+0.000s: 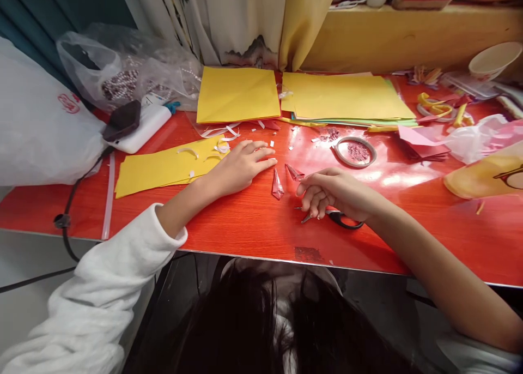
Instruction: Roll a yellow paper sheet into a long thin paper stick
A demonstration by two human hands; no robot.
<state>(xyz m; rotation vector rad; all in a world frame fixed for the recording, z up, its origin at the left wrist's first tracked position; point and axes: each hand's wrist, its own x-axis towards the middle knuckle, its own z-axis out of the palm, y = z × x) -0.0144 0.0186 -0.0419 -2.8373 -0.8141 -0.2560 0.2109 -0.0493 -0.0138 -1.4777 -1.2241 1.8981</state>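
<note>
My left hand [245, 167] rests on the red table [229, 218] with its fingers apart and nothing in it, beside a long yellow paper strip [151, 173]. Just right of its fingertips lies a small folded pink cone [278, 185]. A second pink cone [293, 172] lies near the fingertips of my right hand [322, 193]. That hand has loosely curled fingers and hovers over or rests on scissors [345, 220], whose black handle and blade tips show around it. Whether it grips anything is hidden.
Yellow paper stacks [239, 95] line the back. A tape roll [355, 152] lies right of centre. Plastic bags [36, 118], a phone [122, 120] and a cable are at left. Pink paper [425, 142], a paper cup [494, 60] and scraps sit at right.
</note>
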